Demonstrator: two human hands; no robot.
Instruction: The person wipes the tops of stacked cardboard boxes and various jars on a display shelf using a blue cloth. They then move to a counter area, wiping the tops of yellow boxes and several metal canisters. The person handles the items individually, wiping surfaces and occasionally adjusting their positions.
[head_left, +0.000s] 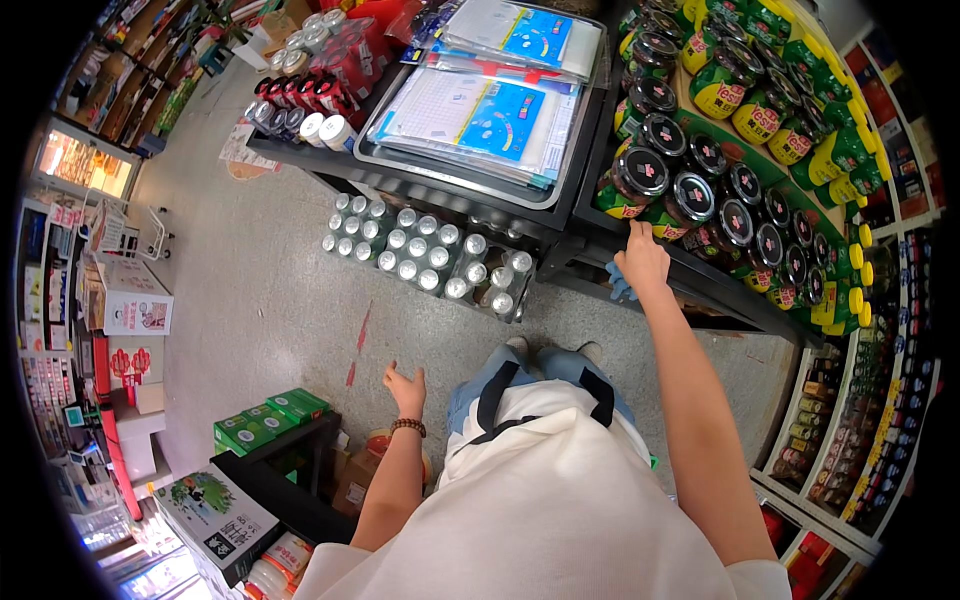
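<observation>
My right hand (643, 259) has a crumpled blue cloth (619, 283) in it, part of which hangs out beside the palm. Its fingertips reach the front rim of a black display stand (727, 289), just below a dark-lidded jar (640, 174). Several such jars with green and yellow labels stand in rows there. Over the grey floor, my left hand (406, 390) is held out with fingers apart and nothing in it. A brown bead bracelet (408, 427) circles that wrist.
A grey tray (551, 196) of plastic document sleeves (457, 112) sits on the adjoining black table. Wrapped packs of cans (418, 247) stand on the floor by it. At lower left, green boxes (262, 426) rest on a black stand. Stocked shelves (847, 427) line the right.
</observation>
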